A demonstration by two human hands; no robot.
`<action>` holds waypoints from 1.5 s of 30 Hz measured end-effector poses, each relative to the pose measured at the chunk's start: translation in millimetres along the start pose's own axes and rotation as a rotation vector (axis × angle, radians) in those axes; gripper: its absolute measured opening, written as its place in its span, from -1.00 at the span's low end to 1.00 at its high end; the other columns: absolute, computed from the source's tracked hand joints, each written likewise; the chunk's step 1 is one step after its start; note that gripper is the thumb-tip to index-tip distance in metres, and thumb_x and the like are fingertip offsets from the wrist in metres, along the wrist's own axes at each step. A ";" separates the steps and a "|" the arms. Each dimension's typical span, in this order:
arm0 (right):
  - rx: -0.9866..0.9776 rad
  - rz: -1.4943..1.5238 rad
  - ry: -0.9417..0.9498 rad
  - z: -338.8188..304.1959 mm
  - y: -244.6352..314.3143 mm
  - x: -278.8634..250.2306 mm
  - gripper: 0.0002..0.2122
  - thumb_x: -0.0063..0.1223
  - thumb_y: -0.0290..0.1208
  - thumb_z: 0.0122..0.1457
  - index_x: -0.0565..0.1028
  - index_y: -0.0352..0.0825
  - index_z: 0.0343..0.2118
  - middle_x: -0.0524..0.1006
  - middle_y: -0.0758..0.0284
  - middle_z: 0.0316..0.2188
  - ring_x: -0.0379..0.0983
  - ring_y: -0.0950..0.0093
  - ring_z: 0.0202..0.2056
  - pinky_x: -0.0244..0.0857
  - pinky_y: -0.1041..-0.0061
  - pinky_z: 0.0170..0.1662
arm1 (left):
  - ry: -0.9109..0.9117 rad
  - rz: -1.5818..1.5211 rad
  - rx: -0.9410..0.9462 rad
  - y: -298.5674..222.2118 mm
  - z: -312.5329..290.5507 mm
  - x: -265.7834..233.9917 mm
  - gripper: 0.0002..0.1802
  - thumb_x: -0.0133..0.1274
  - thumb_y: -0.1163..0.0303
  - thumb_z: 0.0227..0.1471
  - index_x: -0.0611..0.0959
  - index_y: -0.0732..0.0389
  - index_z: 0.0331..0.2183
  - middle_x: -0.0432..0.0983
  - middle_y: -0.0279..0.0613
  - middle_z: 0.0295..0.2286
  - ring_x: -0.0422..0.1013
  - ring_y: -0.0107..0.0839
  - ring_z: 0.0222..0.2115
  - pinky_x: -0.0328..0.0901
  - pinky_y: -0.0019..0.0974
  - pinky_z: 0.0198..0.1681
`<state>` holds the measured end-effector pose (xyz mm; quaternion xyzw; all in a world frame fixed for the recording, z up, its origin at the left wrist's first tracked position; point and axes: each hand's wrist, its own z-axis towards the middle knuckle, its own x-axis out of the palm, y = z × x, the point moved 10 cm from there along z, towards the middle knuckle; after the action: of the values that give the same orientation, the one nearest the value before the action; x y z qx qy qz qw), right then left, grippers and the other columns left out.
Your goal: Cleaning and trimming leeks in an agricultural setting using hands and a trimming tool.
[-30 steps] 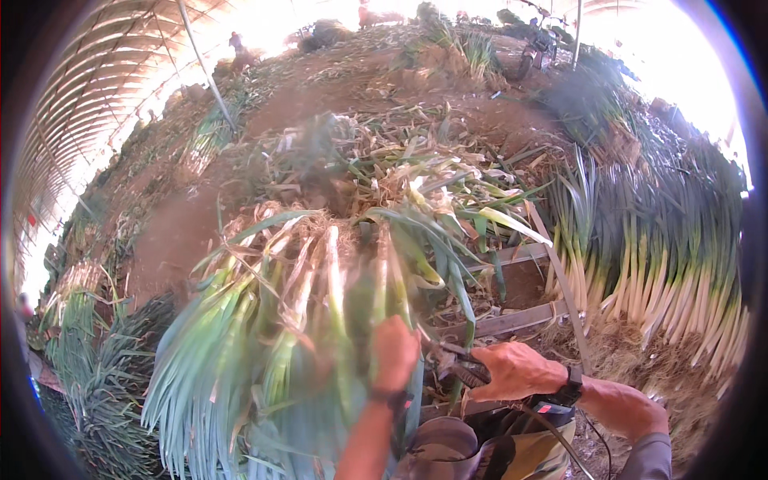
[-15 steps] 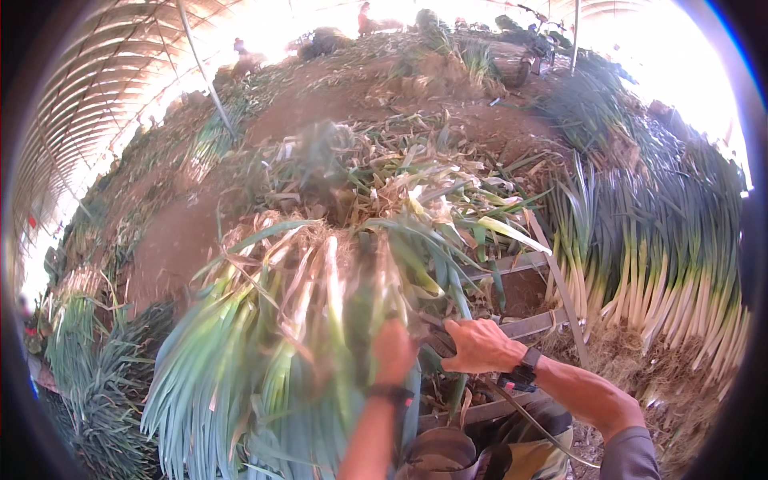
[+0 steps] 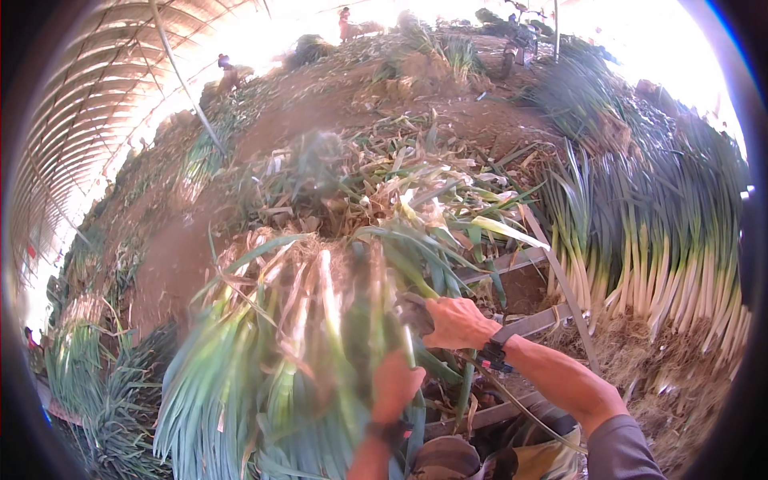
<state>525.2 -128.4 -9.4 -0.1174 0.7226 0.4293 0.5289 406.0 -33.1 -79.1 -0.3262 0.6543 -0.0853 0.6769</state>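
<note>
In front of me a heap of leeks (image 3: 276,384) lies with pale stalks away from me and blue-green leaves hanging nearer. My left hand (image 3: 398,384) is closed around a leek at the heap's right edge; its far fingers are partly hidden and blurred. Just beyond and to the right, my right hand (image 3: 460,322) grips a small grey tool (image 3: 414,312), most of which the fingers cover. A thin hose (image 3: 524,412) runs from below that hand toward my lap. The tool's tip is close to the leek's pale stalk.
A metal frame (image 3: 538,322) stands right of the heap. Trimmed leaves (image 3: 400,180) lie piled beyond. Rows of leeks (image 3: 664,256) with roots stand at right, more leeks (image 3: 96,384) at left. A round container (image 3: 445,458) sits below my hands. People and a motorbike (image 3: 520,44) are far off.
My right hand has moved up and left with the grey tool, toward the stalks. My left hand has come down, nearer to me. The view has shifted slightly.
</note>
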 end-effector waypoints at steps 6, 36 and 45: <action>-0.006 -0.039 -0.116 23.5 -6.6 -5.7 -0.52 0.22 -0.12 -0.14 0.47 -0.48 -0.29 0.55 -0.02 -0.44 0.53 -0.05 -0.37 0.39 0.08 -0.26 | 0.122 -0.086 -0.181 7.3 9.0 0.8 -0.45 0.16 0.21 -0.14 0.55 0.23 -0.07 0.58 0.21 -0.24 0.49 0.20 -0.20 0.37 0.09 -0.06; -0.117 0.018 0.238 -140.0 59.3 -11.6 -0.47 0.24 -0.05 -0.08 0.41 -0.46 -0.24 0.53 0.00 -0.43 0.51 -0.05 -0.35 0.39 0.07 -0.27 | -0.383 0.123 0.058 36.9 -49.1 -37.2 -0.65 0.21 0.34 -0.03 0.55 0.30 -0.20 0.42 0.07 -0.18 0.35 0.02 -0.10 0.28 0.00 -0.03; -0.064 0.044 0.286 -130.1 66.7 1.3 -0.55 0.21 -0.09 -0.07 0.48 -0.45 -0.31 0.57 -0.04 -0.44 0.54 -0.05 -0.34 0.40 0.07 -0.24 | -0.238 0.123 0.010 13.5 -49.9 -22.3 -0.61 0.30 0.39 -0.16 0.48 0.26 -0.29 0.34 0.01 -0.21 0.35 0.04 -0.15 0.36 -0.01 -0.15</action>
<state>396.7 -184.6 31.9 -0.1784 0.7790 0.4424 0.4071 351.9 -27.0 -64.6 -0.2898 0.5877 -0.0074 0.7554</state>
